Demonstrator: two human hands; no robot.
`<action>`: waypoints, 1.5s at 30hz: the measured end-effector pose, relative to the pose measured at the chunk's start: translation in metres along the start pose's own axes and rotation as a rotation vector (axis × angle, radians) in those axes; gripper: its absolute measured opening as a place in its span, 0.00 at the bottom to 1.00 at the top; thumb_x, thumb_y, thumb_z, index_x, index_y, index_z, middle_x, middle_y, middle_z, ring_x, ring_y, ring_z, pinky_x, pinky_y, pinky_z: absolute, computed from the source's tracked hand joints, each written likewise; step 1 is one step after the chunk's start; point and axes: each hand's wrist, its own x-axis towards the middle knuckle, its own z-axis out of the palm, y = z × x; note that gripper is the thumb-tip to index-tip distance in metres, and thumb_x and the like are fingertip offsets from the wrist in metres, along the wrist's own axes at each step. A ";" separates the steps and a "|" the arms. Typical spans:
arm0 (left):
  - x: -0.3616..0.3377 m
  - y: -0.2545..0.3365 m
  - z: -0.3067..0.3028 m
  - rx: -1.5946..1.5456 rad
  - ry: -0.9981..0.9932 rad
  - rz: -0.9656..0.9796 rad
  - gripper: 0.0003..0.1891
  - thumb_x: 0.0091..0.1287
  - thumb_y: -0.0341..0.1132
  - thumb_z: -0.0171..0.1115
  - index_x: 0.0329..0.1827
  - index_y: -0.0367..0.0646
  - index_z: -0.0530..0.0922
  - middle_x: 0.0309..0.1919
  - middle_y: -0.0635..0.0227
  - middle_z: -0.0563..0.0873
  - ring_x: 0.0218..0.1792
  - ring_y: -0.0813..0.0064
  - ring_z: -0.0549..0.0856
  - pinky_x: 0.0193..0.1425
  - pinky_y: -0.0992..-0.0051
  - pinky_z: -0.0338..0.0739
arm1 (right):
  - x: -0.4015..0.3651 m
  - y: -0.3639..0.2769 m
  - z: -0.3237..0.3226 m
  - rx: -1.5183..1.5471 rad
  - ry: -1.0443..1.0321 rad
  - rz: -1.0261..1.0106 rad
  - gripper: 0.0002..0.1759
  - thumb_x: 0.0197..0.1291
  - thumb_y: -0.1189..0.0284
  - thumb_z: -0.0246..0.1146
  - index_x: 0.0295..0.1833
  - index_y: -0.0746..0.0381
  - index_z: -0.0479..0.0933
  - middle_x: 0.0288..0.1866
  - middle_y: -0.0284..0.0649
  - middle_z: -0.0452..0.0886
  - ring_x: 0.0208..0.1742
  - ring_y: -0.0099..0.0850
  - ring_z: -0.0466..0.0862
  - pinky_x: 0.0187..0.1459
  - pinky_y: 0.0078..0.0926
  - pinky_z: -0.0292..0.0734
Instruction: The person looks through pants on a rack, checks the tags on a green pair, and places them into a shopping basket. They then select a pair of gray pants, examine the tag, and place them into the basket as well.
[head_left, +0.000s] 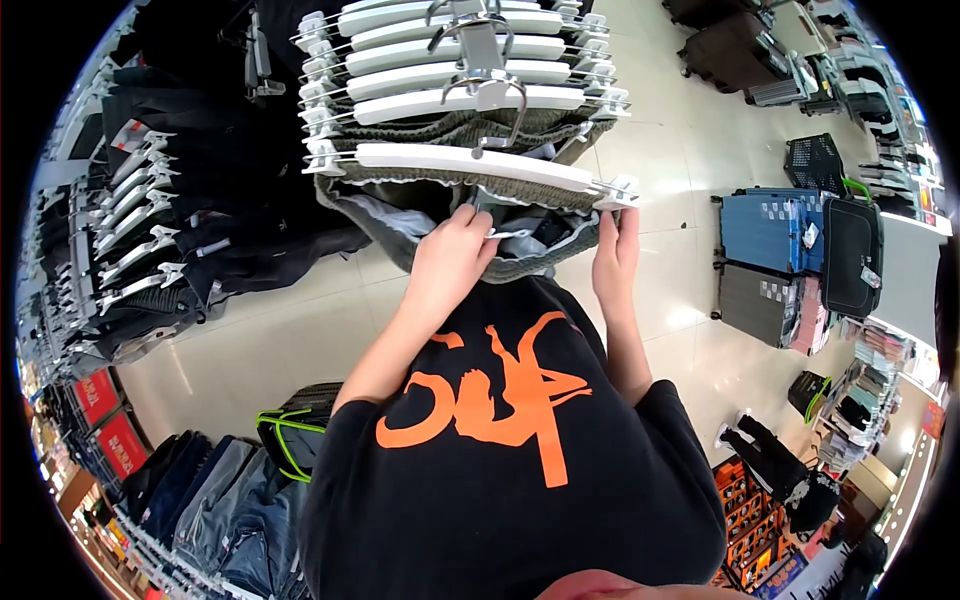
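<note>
Olive-green trousers or shorts (400,222) hang by the waistband from a white clip hanger (470,162), the waist gaping toward me. My left hand (452,252) reaches into that opening with its fingers pinched together. A short white cord (508,235) shows at its fingertips; the fingers partly hide what they grip. At the hanger's right end, my right hand (617,262) has its thumb and fingers closed on the white clip (617,193), by the corner of the waistband. Pale lining and a dark label (550,230) show inside the garment.
More white clip hangers (460,75) with similar garments line the rail ahead. Dark clothes (270,255) hang at left, jeans (240,520) at lower left beside a green-edged black basket (292,440). Suitcases (765,235) stand at right. Another person (780,465) is at lower right.
</note>
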 end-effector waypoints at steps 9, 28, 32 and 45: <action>-0.038 0.031 0.004 -0.159 0.374 0.190 0.06 0.50 0.29 0.59 0.25 0.43 0.69 0.22 0.67 0.67 0.19 0.69 0.76 0.20 0.75 0.71 | -0.056 0.010 0.016 -0.242 -0.169 -0.595 0.25 0.40 0.83 0.57 0.50 0.68 0.65 0.44 0.47 0.72 0.44 0.40 0.73 0.45 0.30 0.67; -0.071 -0.006 -0.034 -1.170 0.328 -0.180 0.29 0.51 0.28 0.58 0.59 0.37 0.61 0.50 0.58 0.71 0.48 0.71 0.72 0.53 0.74 0.65 | -0.061 -0.047 0.044 0.729 -0.310 0.306 0.10 0.59 0.74 0.50 0.42 0.70 0.69 0.35 0.42 0.77 0.30 0.26 0.77 0.29 0.19 0.72; -0.077 -0.008 -0.031 -1.598 -0.045 -0.114 0.33 0.53 0.23 0.55 0.64 0.37 0.53 0.56 0.59 0.67 0.55 0.74 0.70 0.56 0.78 0.63 | -0.061 -0.059 0.037 0.680 -0.320 0.317 0.13 0.58 0.74 0.53 0.46 0.70 0.70 0.40 0.39 0.77 0.39 0.23 0.76 0.40 0.17 0.70; -0.084 -0.008 -0.031 -1.755 -0.210 -0.225 0.37 0.50 0.21 0.59 0.64 0.39 0.53 0.55 0.63 0.70 0.54 0.75 0.71 0.56 0.77 0.65 | -0.051 -0.065 0.023 0.804 -0.536 0.477 0.13 0.60 0.69 0.50 0.44 0.67 0.70 0.34 0.37 0.76 0.30 0.20 0.74 0.30 0.15 0.68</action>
